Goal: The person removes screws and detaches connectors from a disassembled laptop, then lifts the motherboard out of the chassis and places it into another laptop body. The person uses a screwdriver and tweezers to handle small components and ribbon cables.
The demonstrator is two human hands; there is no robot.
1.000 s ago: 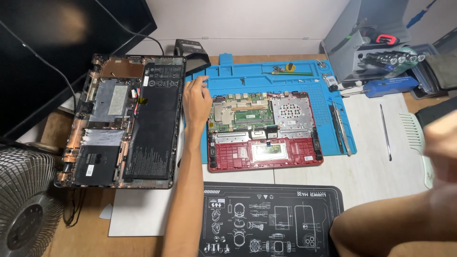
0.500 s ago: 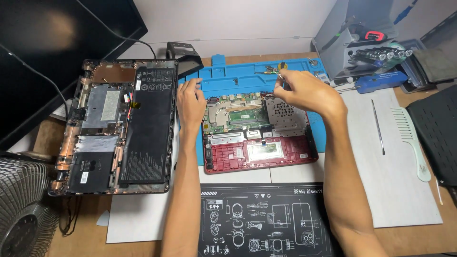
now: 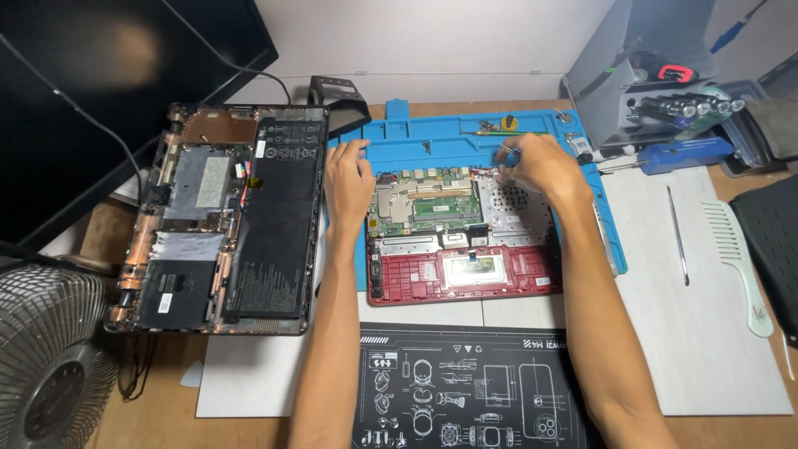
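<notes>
A: The opened red laptop base (image 3: 461, 241) lies flat on the blue work mat (image 3: 440, 145), innards up: green circuit board in the upper left part, perforated metal plate upper right, red shell with a pale touchpad back and a small speaker along the near edge

B: Hands?

A: The left hand (image 3: 349, 179) rests palm down at the base's upper left corner, fingers spread and reaching onto the mat; it grips nothing. The right hand (image 3: 536, 165) sits over the upper right corner, fingers pinched shut around a small blue-handled tool (image 3: 509, 155) with its tip toward the board. What kind of tip, cannot tell

B: So the base lies between the two hands?

A: Yes, both forearms run up from the near edge, one on each side, and the hands meet it at its far corners

B: Around it?

A: Just left of the mat, a second, black laptop chassis (image 3: 224, 220) lies open, a long black battery along its right side. Near the person, a black mat with white diagrams (image 3: 465, 391). Right of the blue mat, a pale grey sheet (image 3: 698, 333) carries a thin metal pry tool (image 3: 677, 235) and a pale green comb (image 3: 736, 262)

B: The room?

A: Wooden table (image 3: 158, 407) against a pale wall. A dark monitor (image 3: 91, 91) stands at the far left, a wire fan (image 3: 50, 357) at the near left corner, a grey stand with screwdrivers (image 3: 657, 79) at the far right
</notes>
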